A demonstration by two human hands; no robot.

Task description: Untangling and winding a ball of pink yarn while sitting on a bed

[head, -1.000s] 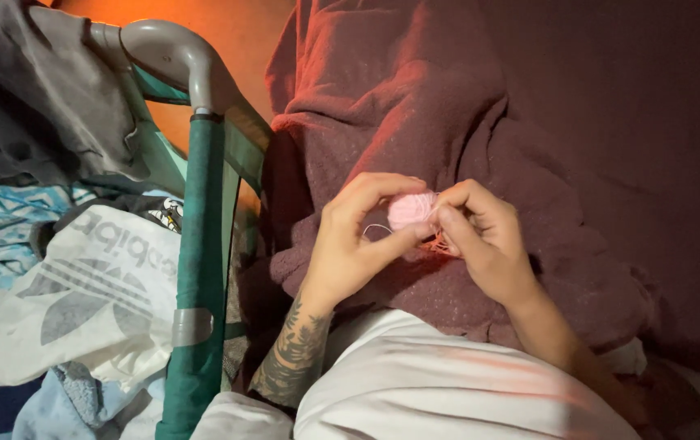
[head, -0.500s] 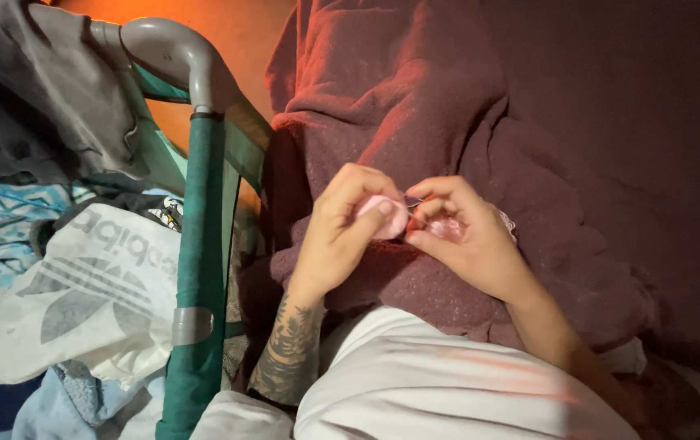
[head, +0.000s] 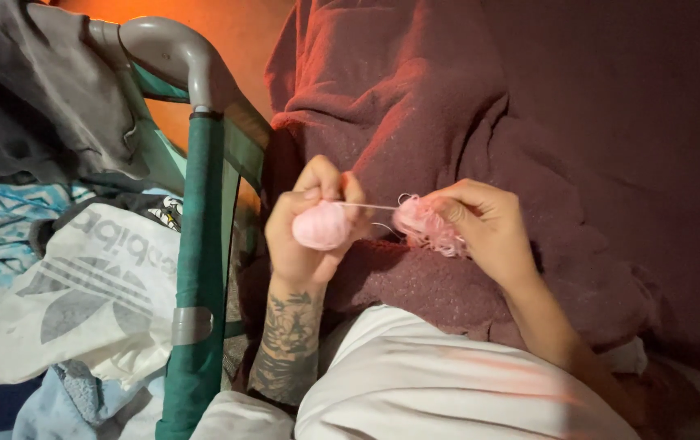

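Note:
My left hand (head: 305, 244) is closed around a small pink yarn ball (head: 321, 226), held over a maroon blanket (head: 480, 106) on my lap. A thin pink strand (head: 370, 207) runs taut from the ball to a tangled pink yarn clump (head: 425, 224), which my right hand (head: 488, 232) pinches between thumb and fingers. The two hands are a short distance apart. My left forearm is tattooed, and a white shirt (head: 431, 383) covers my torso at the bottom.
A green and grey cot frame rail (head: 199, 244) stands to the left of my lap. Beyond it lie piled clothes: a white bag with a grey print (head: 81, 293), grey cloth (head: 32, 90), blue patterned fabric (head: 0, 228). An orange wall (head: 228, 33) shows behind.
My hands were together at the yarn. Now my left hand has pulled the ball out to the left, drawing a strand taut, while my right hand keeps the tangled clump.

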